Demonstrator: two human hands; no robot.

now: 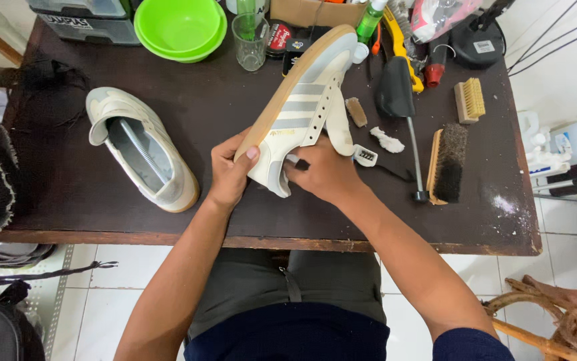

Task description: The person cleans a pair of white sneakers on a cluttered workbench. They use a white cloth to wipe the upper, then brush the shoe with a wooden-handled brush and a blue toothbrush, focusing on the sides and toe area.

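Holding the white shoe point(305, 107) tight in the left hand point(229, 172) above the middle of the table point(61, 194) helps the right hand point(325, 172), gripping a small brush point(363, 156), scrub gently near the heel.

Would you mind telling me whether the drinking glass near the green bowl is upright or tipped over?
Upright. The drinking glass stands on its base on the dark table, open rim facing up, right beside the green bowl.

Bare forearms, navy short sleeves, grey trousers
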